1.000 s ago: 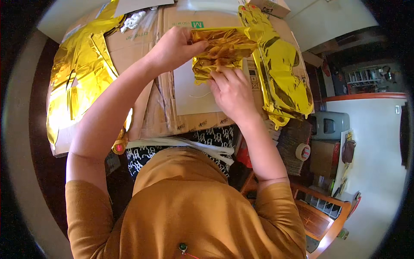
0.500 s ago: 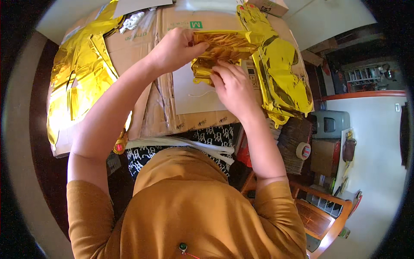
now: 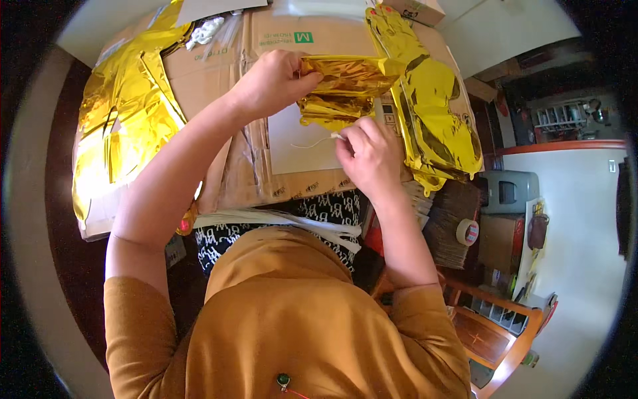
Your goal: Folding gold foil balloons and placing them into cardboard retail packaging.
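My left hand (image 3: 282, 78) is closed on the left end of a folded gold foil balloon (image 3: 352, 76). The folded foil hangs over a white sheet (image 3: 292, 149) lying on cardboard. Just below the foil, my right hand (image 3: 367, 154) is closed, thumb and fingertips pinching the small white end of a thin string (image 3: 312, 142). The string's other end trails left across the sheet. Several flat gold foil balloons (image 3: 435, 110) are piled to the right of my right hand. More gold foil (image 3: 126, 126) covers the left side, partly behind my left forearm.
Under everything is a flattened cardboard box (image 3: 206, 73). A crumpled white bundle (image 3: 206, 32) sits at the far left. White strips (image 3: 299, 223) lie across my lap. To the right are a tape roll (image 3: 467, 232), a grey container (image 3: 512, 191) and a wooden chair (image 3: 492, 332).
My right hand has left the foil, moved slightly down and pinched the string's end. My left hand has come slightly nearer, still gripping the folded balloon.
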Motion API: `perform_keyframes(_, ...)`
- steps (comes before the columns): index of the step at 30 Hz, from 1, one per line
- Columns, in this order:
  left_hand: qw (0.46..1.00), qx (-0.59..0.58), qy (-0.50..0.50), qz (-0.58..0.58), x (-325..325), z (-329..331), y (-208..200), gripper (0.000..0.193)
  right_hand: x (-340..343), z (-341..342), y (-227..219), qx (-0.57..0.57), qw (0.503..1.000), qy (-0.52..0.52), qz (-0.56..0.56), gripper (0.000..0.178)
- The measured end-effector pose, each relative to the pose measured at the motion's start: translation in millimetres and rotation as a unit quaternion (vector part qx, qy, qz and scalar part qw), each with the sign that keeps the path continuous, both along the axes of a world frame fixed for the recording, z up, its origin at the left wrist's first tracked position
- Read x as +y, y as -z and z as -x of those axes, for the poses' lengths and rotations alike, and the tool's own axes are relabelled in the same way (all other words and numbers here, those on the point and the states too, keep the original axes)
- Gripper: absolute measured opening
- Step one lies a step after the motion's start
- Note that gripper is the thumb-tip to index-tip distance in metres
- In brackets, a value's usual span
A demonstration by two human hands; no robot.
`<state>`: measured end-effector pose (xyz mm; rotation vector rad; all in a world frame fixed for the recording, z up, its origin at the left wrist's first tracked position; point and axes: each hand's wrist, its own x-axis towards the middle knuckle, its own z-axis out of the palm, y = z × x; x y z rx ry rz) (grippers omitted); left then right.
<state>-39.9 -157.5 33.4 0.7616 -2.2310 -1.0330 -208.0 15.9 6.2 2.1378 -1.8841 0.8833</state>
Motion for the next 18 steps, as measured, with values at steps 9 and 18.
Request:
perform_keyframes(9, 0.997, -0.075, -0.004, -0.018, 3, -1, -14, 0.027, -44, 18, -11, 0.079, 0.976, 0.187, 0.076, 0.013)
perform_keyframes(18, 0.999, -0.024, -0.025, 0.005, -1, -1, 2, 0.035, -48, -6, -3, 0.006, 0.994, 0.106, -0.013, 0.018)
